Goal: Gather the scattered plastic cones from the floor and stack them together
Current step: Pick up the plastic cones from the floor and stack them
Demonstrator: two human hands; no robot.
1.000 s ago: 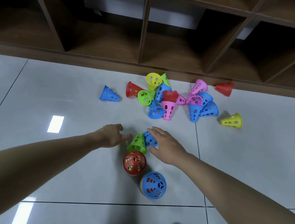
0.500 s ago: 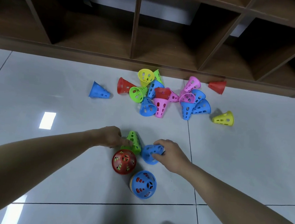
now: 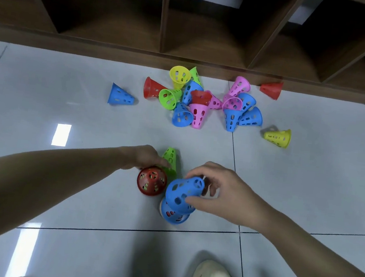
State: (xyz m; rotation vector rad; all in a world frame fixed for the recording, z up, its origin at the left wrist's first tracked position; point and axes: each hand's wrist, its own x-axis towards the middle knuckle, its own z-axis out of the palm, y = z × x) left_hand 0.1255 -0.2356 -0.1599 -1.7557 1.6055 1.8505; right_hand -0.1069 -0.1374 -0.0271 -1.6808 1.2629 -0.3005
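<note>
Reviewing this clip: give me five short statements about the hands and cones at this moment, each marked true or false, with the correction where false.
1. The right hand holds a blue cone. True.
2. That blue cone lies flat on the floor. False: it is held tilted above the blue-topped stack.
3. The left hand grips a yellow cone. False: it holds a green cone beside the red-topped stack.
4. A lone yellow cone lies on its side to the right of the pile. True.
5. A cone sits inside the wooden shelf. False: the visible compartments hold no cones; all lie on the floor.
</note>
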